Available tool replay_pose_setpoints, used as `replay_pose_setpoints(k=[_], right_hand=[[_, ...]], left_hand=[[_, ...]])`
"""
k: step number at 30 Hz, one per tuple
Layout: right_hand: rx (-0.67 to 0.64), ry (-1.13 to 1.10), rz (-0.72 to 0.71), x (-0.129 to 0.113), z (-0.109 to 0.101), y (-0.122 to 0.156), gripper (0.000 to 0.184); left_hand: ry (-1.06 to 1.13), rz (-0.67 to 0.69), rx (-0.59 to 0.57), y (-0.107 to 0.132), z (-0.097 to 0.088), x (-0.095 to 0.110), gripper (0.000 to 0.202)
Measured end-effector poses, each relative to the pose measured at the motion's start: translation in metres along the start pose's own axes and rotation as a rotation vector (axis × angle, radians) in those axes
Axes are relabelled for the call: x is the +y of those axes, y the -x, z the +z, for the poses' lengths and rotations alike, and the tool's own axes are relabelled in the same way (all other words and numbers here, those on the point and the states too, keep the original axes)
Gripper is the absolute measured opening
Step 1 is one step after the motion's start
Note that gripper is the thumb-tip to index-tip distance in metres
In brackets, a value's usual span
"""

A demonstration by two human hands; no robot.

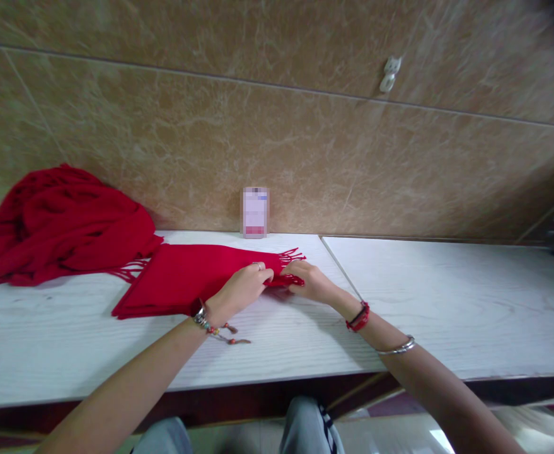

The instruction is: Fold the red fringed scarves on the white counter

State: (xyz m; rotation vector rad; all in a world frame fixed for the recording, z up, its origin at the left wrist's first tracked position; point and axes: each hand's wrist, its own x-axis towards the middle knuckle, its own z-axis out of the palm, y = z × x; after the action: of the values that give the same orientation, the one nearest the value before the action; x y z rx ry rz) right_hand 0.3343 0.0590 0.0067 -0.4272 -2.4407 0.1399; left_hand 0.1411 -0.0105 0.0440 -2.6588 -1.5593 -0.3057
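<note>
Head view, item by item.

Folded red scarf (186, 280): lies flat on white counter (447, 302), left of centre, fringed end pointing right.

Left hand (241, 287): rests on scarf's right end, fingers (263, 275) curled and pressed together, pinching the cloth just short of the fringe; ring on one finger, beaded bracelet at wrist.

Right hand (312, 284): just beside the left, fingers bent down and pinching the same fringed end; red band at wrist, metal bangle further up the forearm.

Heap of red cloth (59, 227): bunched against the wall at counter's far left, its fringe just beside the folded scarf's far corner.

Small blurred card (255, 212): upright against the wall, just behind the scarf.

White hook (390, 74): on tiled wall, upper right.

Grey-clad knees (305, 429): below counter's near edge.
</note>
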Motion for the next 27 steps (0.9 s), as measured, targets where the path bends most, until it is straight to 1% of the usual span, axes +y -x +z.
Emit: replay_pose_setpoints(k=[2, 3, 6, 12, 14, 18, 20, 23, 25, 27], right_hand=[[0.016, -0.024, -0.026, -0.004, 0.002, -0.001, 0.03], [0.023, -0.024, -0.037, -0.006, 0.003, -0.002, 0.029], [0.041, 0.009, -0.032, -0.006, 0.007, -0.003, 0.013], [0.109, -0.037, 0.095, -0.004, 0.009, -0.004, 0.008], [0.113, -0.061, 0.126, -0.005, 0.009, -0.004, 0.01], [0.092, -0.06, 0.199, -0.007, 0.01, -0.005, 0.012], [0.102, -0.048, 0.22, -0.007, 0.009, -0.006, 0.013], [0.095, -0.038, 0.165, -0.006, 0.005, -0.006, 0.014], [0.014, -0.042, 0.079, -0.006, 0.002, -0.006, 0.011], [-0.112, -0.035, -0.015, -0.007, 0.0, -0.005, 0.006]], left_hand=[[0.009, -0.015, 0.005, 0.0, 0.0, 0.002, 0.018], [0.015, -0.02, 0.005, 0.0, 0.0, 0.002, 0.019], [0.037, -0.027, 0.019, 0.0, 0.002, 0.002, 0.019], [0.08, 0.003, 0.069, -0.001, 0.007, -0.004, 0.016], [0.076, 0.025, 0.068, -0.001, 0.009, -0.006, 0.019], [0.065, 0.11, 0.047, -0.002, 0.012, -0.008, 0.029], [0.043, 0.117, 0.044, -0.001, 0.012, -0.008, 0.033], [-0.063, 0.043, 0.023, 0.003, 0.01, -0.008, 0.033], [-0.145, 0.004, -0.016, 0.007, 0.006, -0.009, 0.031], [-0.186, 0.014, -0.066, 0.011, 0.002, -0.009, 0.031]])
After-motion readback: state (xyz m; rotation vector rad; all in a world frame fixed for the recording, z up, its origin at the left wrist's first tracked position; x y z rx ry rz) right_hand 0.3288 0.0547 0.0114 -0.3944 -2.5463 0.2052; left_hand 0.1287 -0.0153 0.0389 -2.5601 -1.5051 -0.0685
